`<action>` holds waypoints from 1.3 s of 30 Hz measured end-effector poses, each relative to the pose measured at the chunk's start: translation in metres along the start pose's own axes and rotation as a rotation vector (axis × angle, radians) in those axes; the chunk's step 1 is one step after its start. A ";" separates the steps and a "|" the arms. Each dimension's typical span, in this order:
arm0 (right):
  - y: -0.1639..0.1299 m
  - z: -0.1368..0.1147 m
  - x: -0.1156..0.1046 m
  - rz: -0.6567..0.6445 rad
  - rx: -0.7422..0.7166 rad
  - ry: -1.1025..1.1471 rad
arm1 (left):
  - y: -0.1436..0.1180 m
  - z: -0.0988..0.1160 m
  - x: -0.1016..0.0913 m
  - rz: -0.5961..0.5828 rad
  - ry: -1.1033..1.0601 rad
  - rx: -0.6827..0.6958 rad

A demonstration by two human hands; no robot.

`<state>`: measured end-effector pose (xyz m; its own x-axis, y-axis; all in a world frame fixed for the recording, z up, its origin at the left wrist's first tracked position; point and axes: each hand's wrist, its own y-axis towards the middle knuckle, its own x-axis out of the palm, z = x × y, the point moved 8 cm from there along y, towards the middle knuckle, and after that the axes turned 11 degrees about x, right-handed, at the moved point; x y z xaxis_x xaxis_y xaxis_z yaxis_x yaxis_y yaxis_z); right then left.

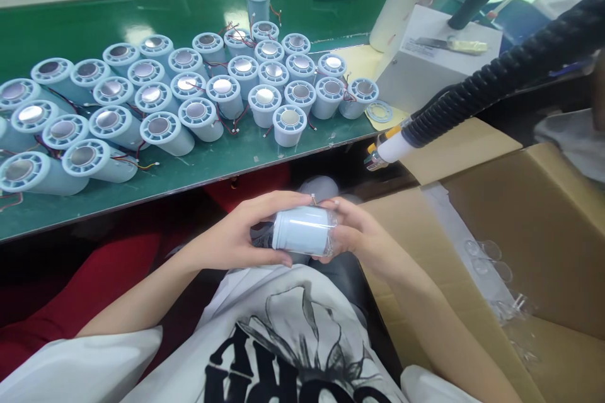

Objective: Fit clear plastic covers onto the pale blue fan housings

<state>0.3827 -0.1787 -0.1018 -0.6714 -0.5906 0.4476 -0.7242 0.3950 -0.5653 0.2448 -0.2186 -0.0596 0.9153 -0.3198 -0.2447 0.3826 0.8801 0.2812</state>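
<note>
1. Head view: a person's left hand (243, 230) curls around one end of a pale blue cylinder (301, 232), fingers along the far side, thumb on the near.
2. Opposite, the right hand (359, 233) grasps the other end, its fingers on crinkled clear plastic (331, 219).
3. Held sideways, the cylinder sits above the person's lap, near the green bench (227, 156).
4. Similar cylinders (290, 128) with thin wires crowd the bench; an open cardboard box (411, 283) stands at right.
</note>
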 end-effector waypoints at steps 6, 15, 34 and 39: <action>0.002 0.010 0.003 -0.031 0.088 0.043 | 0.000 0.001 0.001 -0.016 -0.006 0.030; 0.007 0.019 0.013 -0.099 0.192 0.089 | 0.004 0.001 0.001 -0.014 -0.034 0.092; 0.008 0.032 0.003 0.001 0.232 -0.129 | 0.001 -0.006 0.002 0.063 -0.122 -0.104; -0.021 -0.022 -0.006 0.387 -0.597 -0.708 | -0.004 -0.010 0.006 0.152 -0.307 -0.234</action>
<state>0.3985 -0.1685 -0.0771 -0.7701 -0.5524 -0.3189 -0.5662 0.8223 -0.0572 0.2473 -0.2203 -0.0715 0.9677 -0.2383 0.0817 0.2334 0.9702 0.0655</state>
